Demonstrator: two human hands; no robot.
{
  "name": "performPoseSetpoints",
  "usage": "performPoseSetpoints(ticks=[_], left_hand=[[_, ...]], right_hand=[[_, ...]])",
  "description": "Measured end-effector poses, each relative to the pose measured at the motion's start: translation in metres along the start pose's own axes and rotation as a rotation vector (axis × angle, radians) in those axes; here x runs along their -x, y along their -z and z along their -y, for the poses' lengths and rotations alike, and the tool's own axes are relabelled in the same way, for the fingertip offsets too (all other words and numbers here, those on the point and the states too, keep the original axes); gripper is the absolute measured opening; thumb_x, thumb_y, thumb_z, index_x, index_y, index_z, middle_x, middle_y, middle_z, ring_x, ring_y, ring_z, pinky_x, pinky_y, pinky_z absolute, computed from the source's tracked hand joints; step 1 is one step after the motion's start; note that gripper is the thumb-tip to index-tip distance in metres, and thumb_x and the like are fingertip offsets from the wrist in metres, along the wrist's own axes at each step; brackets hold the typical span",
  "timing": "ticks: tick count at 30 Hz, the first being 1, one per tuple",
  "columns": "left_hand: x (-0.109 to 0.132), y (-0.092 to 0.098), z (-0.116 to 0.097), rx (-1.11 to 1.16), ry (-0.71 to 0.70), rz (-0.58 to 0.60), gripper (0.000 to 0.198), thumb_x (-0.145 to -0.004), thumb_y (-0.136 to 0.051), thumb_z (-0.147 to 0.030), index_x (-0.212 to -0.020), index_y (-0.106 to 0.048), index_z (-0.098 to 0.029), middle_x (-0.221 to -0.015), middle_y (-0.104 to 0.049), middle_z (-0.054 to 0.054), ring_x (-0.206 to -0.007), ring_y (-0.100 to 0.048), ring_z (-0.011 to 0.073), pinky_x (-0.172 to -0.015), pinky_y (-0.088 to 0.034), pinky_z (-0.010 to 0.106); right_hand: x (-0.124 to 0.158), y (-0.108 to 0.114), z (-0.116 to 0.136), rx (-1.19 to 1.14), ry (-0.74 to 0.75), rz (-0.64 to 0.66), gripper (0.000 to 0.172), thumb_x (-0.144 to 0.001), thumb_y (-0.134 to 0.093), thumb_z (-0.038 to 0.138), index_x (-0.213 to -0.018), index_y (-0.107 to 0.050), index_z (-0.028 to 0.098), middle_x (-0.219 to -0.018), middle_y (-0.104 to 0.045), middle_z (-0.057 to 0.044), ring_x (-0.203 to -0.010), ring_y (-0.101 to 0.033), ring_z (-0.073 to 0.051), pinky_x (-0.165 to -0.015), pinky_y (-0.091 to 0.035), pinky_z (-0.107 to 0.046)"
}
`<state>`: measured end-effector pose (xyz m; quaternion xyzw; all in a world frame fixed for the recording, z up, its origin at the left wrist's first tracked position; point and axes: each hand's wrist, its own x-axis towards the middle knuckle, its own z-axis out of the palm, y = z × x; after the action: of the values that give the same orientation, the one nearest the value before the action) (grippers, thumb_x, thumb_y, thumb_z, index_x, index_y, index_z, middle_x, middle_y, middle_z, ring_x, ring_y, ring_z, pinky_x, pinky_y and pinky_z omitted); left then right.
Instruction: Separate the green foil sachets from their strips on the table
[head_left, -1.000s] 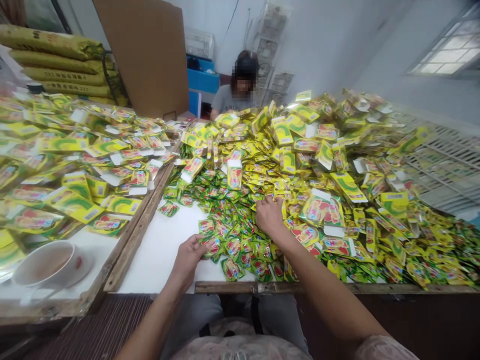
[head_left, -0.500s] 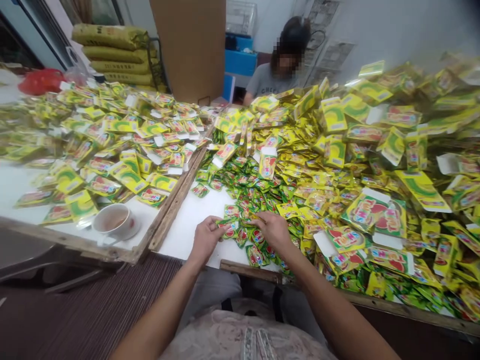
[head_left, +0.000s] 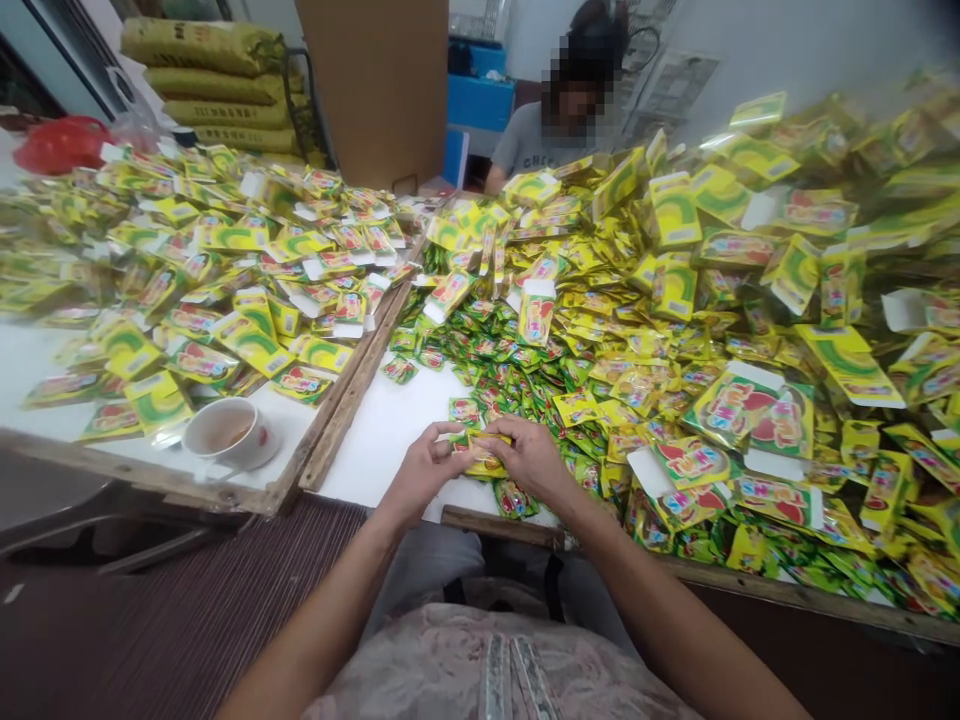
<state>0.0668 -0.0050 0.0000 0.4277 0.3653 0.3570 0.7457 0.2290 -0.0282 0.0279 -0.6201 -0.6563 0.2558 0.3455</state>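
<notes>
My left hand [head_left: 426, 474] and my right hand [head_left: 534, 462] meet above the white tabletop, fingers closed on a small yellow candy packet [head_left: 487, 464]. Its printed face is partly covered by my fingers. Whether a green packet lies beneath it in my left fingers, I cannot tell. Just beyond my hands spreads a heap of small green packets [head_left: 510, 375]. Yellow packets [head_left: 637, 385] pile up to the right of it. Flat printed boxes [head_left: 752, 420], several with white flaps standing up, lie on the heap at the right.
On the left table stands a cup [head_left: 229, 435] of brown drink near the edge, with many yellow-green boxes [head_left: 251, 345] behind it. Wooden strips [head_left: 360, 385] border the tables. A co-worker [head_left: 517, 145] sits across. Stacked yellow sacks [head_left: 214, 85] and a brown board [head_left: 375, 90] stand behind.
My hands have come together, and the yellow packet now shows between them. The green packet seen in my left fingers is hidden or gone. The view has tipped slightly downward.
</notes>
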Motion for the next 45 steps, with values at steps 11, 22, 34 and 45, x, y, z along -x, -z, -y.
performPoseSetpoints(ticks=[11,22,34,45], left_hand=[[0.000,-0.019,0.004,-0.158,-0.083,0.109,0.069,-0.060,-0.074,-0.021,-0.119,-0.038,-0.026,-0.092,-0.058,-0.001,-0.071,-0.062,0.0104,-0.068,-0.050,0.023],[-0.019,-0.061,0.020,-0.345,0.040,0.199,0.045,-0.063,-0.071,-0.042,-0.096,-0.055,-0.016,-0.066,-0.059,-0.002,-0.056,-0.058,0.0135,-0.055,-0.047,0.026],[-0.017,-0.050,0.015,-0.302,0.004,-0.015,0.055,-0.057,-0.076,-0.042,-0.101,-0.054,-0.016,-0.076,-0.062,0.001,-0.064,-0.060,0.0147,-0.063,-0.050,0.029],[-0.021,-0.024,0.008,-0.469,-0.178,-0.140,0.076,-0.054,-0.079,-0.034,-0.123,-0.048,-0.024,-0.093,-0.062,0.003,-0.069,-0.060,0.0135,-0.066,-0.049,0.026]], right_hand=[[0.044,-0.002,0.008,-0.344,-0.318,-0.039,0.027,-0.074,-0.061,0.042,-0.075,-0.067,0.016,-0.065,-0.064,0.000,-0.061,-0.056,-0.015,-0.059,-0.044,-0.025],[0.157,0.086,-0.038,-0.513,-0.595,-1.123,0.041,-0.060,-0.075,0.042,-0.089,-0.065,0.016,-0.100,-0.067,-0.009,-0.088,-0.062,-0.022,-0.082,-0.048,-0.038],[0.053,0.055,-0.049,-0.104,-0.206,-0.601,0.023,-0.069,-0.069,0.034,-0.083,-0.066,0.017,-0.097,-0.064,-0.009,-0.096,-0.058,-0.022,-0.086,-0.044,-0.035],[0.027,0.032,-0.036,-0.390,-0.235,-0.286,0.028,-0.074,-0.063,0.037,-0.091,-0.065,0.015,-0.090,-0.070,-0.007,-0.083,-0.062,-0.021,-0.077,-0.048,-0.034]])
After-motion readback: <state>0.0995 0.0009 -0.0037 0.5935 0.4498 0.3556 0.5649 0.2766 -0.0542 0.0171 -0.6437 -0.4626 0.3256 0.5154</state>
